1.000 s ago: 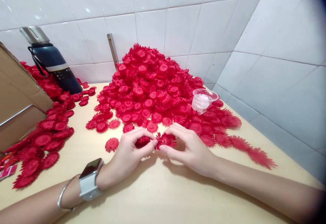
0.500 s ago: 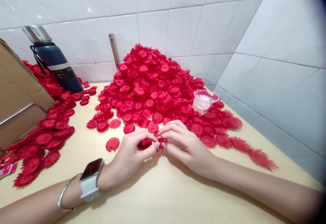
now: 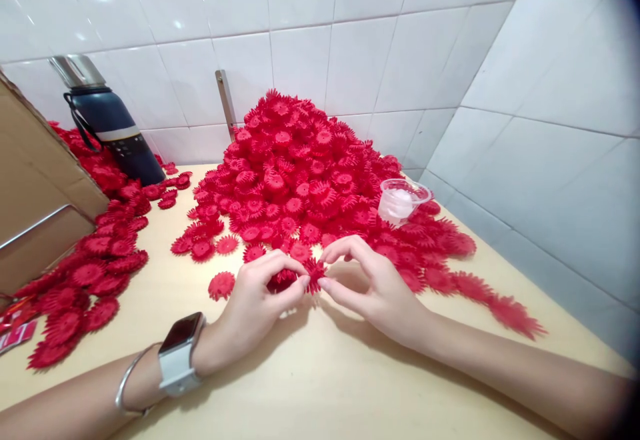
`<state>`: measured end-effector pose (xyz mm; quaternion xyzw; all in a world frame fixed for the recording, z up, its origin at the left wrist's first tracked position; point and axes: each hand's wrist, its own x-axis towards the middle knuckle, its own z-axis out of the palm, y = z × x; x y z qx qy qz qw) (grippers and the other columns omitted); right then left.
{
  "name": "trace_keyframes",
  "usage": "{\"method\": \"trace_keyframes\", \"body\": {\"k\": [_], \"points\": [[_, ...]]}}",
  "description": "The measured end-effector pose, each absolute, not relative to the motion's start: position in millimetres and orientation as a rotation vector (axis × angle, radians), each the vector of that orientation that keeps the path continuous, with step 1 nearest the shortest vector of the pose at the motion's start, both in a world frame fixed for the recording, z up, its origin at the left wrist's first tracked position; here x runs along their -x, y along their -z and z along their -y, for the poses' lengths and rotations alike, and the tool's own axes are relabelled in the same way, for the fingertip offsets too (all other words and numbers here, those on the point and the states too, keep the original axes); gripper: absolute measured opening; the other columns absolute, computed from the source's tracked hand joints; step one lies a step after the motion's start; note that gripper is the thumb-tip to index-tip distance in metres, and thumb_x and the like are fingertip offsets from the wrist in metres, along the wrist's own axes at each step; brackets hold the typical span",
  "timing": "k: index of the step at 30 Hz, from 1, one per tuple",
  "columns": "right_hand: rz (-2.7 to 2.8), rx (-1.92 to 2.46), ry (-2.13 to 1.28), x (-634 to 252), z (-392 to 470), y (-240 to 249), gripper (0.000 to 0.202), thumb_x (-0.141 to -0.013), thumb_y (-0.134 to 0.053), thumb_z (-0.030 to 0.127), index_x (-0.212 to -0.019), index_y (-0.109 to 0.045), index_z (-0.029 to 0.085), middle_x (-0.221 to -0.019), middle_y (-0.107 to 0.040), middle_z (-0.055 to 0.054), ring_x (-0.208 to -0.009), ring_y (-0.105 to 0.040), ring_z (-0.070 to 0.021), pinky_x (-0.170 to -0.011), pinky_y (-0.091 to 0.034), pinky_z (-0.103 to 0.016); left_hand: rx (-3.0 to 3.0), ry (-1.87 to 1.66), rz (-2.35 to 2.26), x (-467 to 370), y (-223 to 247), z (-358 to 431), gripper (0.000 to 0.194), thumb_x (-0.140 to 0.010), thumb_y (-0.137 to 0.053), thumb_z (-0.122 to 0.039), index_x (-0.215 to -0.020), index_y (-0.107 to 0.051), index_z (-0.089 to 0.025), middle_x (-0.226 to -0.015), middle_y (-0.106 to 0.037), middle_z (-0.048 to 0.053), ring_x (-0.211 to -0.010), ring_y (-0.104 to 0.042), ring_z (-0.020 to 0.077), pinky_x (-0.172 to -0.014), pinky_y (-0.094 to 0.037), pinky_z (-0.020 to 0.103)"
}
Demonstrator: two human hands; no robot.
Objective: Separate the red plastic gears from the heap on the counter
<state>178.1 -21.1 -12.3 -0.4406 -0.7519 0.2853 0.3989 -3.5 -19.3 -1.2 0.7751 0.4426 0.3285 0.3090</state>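
A small red petalled piece (image 3: 315, 276) is between my two hands, low over the table. My left hand (image 3: 267, 293) pinches its left side between thumb and forefinger. Another red piece (image 3: 283, 279) shows partly behind those fingers. At the right side of the piece, my right hand (image 3: 377, 290) has its thumb at the edge and its forefinger arched above, the fingers apart. A large heap of red petalled discs (image 3: 295, 167) rises just beyond both hands. One loose red disc (image 3: 221, 285) lies left of my left hand.
A clear plastic cup (image 3: 397, 203) with something whitish inside stands at the heap's right. At the left are a dark blue bottle (image 3: 123, 133), a cardboard box (image 3: 40, 193) and more red discs (image 3: 85, 272). White tiled walls (image 3: 370, 40) border the pale table (image 3: 320, 387).
My right forefinger has lifted off the red piece, widening the gap to the thumb. More of the piece's petals show. My left hand keeps its pinch.
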Motion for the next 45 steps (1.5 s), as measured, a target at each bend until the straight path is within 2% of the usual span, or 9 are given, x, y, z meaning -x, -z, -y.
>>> {"method": "trace_keyframes", "body": {"k": [4, 10, 15, 21, 28, 35, 39, 45], "points": [[2.012, 1.044, -0.778, -178.5, 20.1, 11.0, 0.006, -0.078, -0.057, 0.021, -0.073, -0.056, 0.019, -0.084, -0.059, -0.004, -0.085, -0.05, -0.0191, -0.078, -0.041, -0.035, -2.039, -0.857, -1.176, 3.9, 1.6, 18.8, 0.008, -0.079, -0.054, -0.018, -0.077, -0.062, -0.018, -0.076, -0.064, 0.001, -0.072, -0.057, 0.0147, -0.066, -0.042, 0.024], [2.107, 0.928, -0.741, -178.7, 18.8, 12.7, 0.017, -0.084, -0.047, 0.014, -0.075, -0.06, 0.019, -0.084, -0.06, -0.006, -0.084, -0.048, -0.0187, -0.08, -0.04, -0.036, -2.036, -0.824, -1.11, 3.6, 1.8, 20.3, 0.007, -0.077, -0.055, -0.014, -0.076, -0.061, -0.018, -0.077, -0.064, 0.0, -0.072, -0.057, 0.0135, -0.067, -0.042, 0.023], [2.1, 0.958, -0.683, -178.2, 19.9, 12.5, 0.019, -0.083, -0.05, 0.015, -0.067, -0.058, 0.018, -0.08, -0.058, -0.005, -0.081, -0.049, -0.018, -0.077, -0.039, -0.035, -2.048, -0.815, -1.15, 2.8, 1.8, 20.5, 0.007, -0.077, -0.055, -0.017, -0.073, -0.06, -0.017, -0.074, -0.062, 0.0, -0.07, -0.055, 0.0139, -0.064, -0.041, 0.023], [2.006, 1.058, -0.746, -179.0, 19.8, 11.9, 0.022, -0.084, -0.05, 0.019, -0.064, -0.059, 0.017, -0.074, -0.054, -0.003, -0.077, -0.048, -0.0165, -0.074, -0.039, -0.033, -1.986, -0.871, -1.22, 5.0, 2.2, 17.4, 0.01, -0.077, -0.053, -0.012, -0.073, -0.06, -0.016, -0.072, -0.062, 0.0, -0.068, -0.055, 0.0132, -0.062, -0.041, 0.022], [2.023, 0.984, -0.799, -180.2, 16.3, 14.8, 0.022, -0.083, -0.053, 0.021, -0.063, -0.061, 0.017, -0.071, -0.051, -0.002, -0.075, -0.048, -0.0159, -0.07, -0.039, -0.03, -2.005, -0.817, -1.075, 4.7, 0.8, 20.1, 0.008, -0.078, -0.057, -0.018, -0.082, -0.064, -0.018, -0.078, -0.065, 0.001, -0.071, -0.058, 0.013, -0.065, -0.043, 0.021], [2.125, 0.907, -0.846, -180.0, 20.1, 10.8, 0.021, -0.085, -0.048, 0.019, -0.065, -0.054, 0.017, -0.073, -0.054, -0.003, -0.077, -0.046, -0.0168, -0.072, -0.04, -0.032, -2.07, -0.802, -1.079, 4.1, 0.0, 19.8, 0.01, -0.076, -0.056, -0.012, -0.073, -0.064, -0.017, -0.072, -0.064, 0.0, -0.068, -0.057, 0.0119, -0.065, -0.042, 0.021], [2.118, 0.892, -0.835, -179.2, 19.0, 11.1, 0.023, -0.085, -0.048, 0.019, -0.064, -0.056, 0.017, -0.071, -0.055, -0.003, -0.075, -0.047, -0.0163, -0.07, -0.04, -0.031, -2.032, -0.792, -1.093, 3.0, -1.0, 19.0, 0.007, -0.075, -0.057, -0.012, -0.075, -0.063, -0.016, -0.074, -0.064, 0.0, -0.069, -0.057, 0.012, -0.063, -0.042, 0.02], [2.064, 0.867, -0.841, -180.1, 15.5, 15.4, 0.021, -0.083, -0.054, 0.027, -0.066, -0.063, 0.017, -0.069, -0.057, -0.003, -0.074, -0.048, -0.016, -0.068, -0.041, -0.03, -2.074, -0.794, -1.091, 3.3, -0.8, 21.2, 0.006, -0.077, -0.057, -0.014, -0.075, -0.062, -0.017, -0.074, -0.063, -0.001, -0.07, -0.057, 0.0121, -0.064, -0.041, 0.021]]}}
